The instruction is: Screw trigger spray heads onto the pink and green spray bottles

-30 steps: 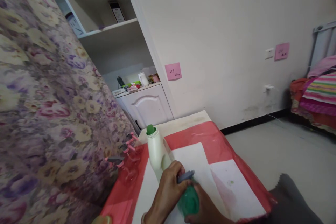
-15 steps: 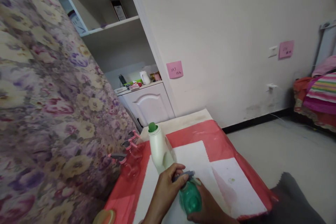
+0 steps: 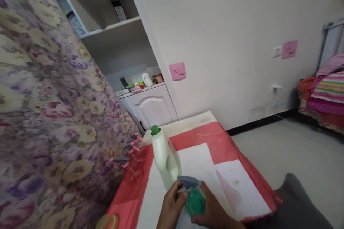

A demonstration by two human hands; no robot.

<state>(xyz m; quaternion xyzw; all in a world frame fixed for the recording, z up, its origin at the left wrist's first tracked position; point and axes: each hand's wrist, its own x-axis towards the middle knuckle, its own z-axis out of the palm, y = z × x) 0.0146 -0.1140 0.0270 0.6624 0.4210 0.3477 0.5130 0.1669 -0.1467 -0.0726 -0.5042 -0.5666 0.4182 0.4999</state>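
Now we hold the green spray bottle [image 3: 195, 202] low over the surface [image 3: 225, 139]: right hand [image 3: 215, 213] wrapped around its body, left hand [image 3: 172, 204] pinching the grey trigger head [image 3: 186, 182]. Next likely means twisting that head squarely.

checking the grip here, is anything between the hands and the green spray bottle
Nothing visible. The right hand wraps the green spray bottle from the side, and the left hand has its fingertips at the grey spray head. The white bottle stands just behind, not between them.
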